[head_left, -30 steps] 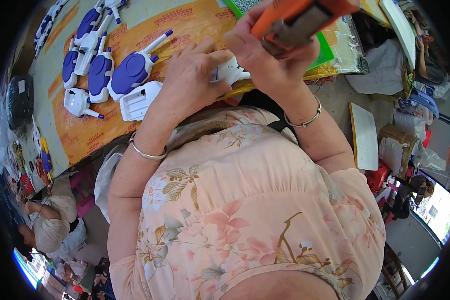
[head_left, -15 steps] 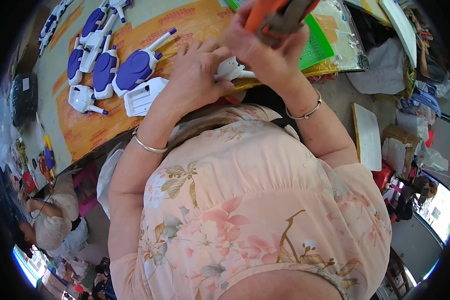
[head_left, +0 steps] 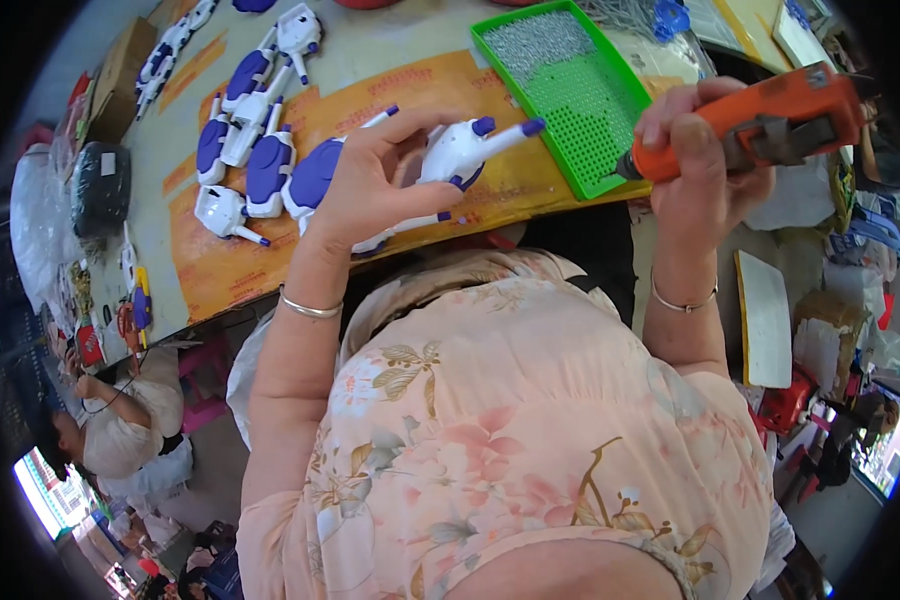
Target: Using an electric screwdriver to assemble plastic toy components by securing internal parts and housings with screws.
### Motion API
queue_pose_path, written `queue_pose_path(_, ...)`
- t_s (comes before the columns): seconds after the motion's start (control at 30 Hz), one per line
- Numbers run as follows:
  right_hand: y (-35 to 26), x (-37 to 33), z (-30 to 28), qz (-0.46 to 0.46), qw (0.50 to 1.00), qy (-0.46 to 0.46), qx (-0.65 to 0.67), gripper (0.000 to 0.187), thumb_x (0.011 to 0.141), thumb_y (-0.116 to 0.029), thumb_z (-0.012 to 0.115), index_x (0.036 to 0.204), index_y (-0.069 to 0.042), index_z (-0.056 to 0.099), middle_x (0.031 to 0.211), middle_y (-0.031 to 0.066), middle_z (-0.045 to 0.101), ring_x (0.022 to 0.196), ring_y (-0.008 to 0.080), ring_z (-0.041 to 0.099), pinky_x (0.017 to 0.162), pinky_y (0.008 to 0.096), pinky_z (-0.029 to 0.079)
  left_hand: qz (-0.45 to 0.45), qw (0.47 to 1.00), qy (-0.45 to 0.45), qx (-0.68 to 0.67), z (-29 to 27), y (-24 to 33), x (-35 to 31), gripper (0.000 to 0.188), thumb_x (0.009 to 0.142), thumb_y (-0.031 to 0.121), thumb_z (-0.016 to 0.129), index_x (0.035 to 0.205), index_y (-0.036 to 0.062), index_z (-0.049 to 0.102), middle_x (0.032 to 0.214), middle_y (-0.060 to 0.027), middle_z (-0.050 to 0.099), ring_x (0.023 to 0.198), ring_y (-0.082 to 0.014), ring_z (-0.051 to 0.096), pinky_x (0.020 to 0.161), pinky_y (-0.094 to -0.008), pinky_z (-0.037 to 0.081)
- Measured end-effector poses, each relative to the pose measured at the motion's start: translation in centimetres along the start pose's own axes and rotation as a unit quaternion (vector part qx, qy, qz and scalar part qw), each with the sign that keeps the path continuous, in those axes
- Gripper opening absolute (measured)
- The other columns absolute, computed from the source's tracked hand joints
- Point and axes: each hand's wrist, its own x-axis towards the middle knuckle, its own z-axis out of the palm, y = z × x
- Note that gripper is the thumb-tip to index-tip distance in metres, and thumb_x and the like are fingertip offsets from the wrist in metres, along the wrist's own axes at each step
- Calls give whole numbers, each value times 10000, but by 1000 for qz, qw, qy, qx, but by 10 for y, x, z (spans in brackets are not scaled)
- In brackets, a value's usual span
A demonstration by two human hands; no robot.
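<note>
My left hand (head_left: 375, 190) curls its fingers and thumb around a white plastic housing (head_left: 457, 152) with purple-tipped prongs, held above the table's near edge. Part of the housing is hidden by the fingers. In my right hand (head_left: 708, 165) is an orange power screwdriver (head_left: 760, 118), gripped by its body. Its dark tip points left, close to the near right corner of the green tray (head_left: 622, 98). Beneath and beside my left hand lie a purple-and-white housing (head_left: 313, 180) and another white piece with a purple tip (head_left: 410, 228).
Several purple-and-white housings (head_left: 267, 172) lie at the left on the tape-covered table (head_left: 220, 262). Small metal screws fill the far part of the green tray. A black wrapped bundle (head_left: 101, 190) stands at the far left. Another person (head_left: 130, 425) sits at the lower left.
My right hand has carried the screwdriver away to the right from the work near my left hand. A white housing is now raised in my left hand. The whole view has shifted.
</note>
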Motion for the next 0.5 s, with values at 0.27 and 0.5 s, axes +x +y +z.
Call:
queue_pose_path(0.27, 4, -20, 12, 57, 998, -29, -15, 370, 873, -79, 772, 1156, 36, 565, 788, 98, 613, 675, 167, 595, 604, 310, 493, -29, 976, -19, -213, -4, -4, -15, 749, 787, 258, 820, 1408, -64, 553, 1280, -132, 680, 1145, -209, 665, 1015, -338, 518)
queue_pose_path(0.5, 9, -25, 18, 90, 994, -63, -9, 358, 874, -52, 758, 1161, 35, 561, 795, 103, 617, 687, 175, 605, 630, 311, 507, -59, 968, 18, -245, -12, -1, -32, 667, 838, 222, 675, 1420, -70, 531, 1272, -158, 675, 1094, -214, 684, 997, -340, 532)
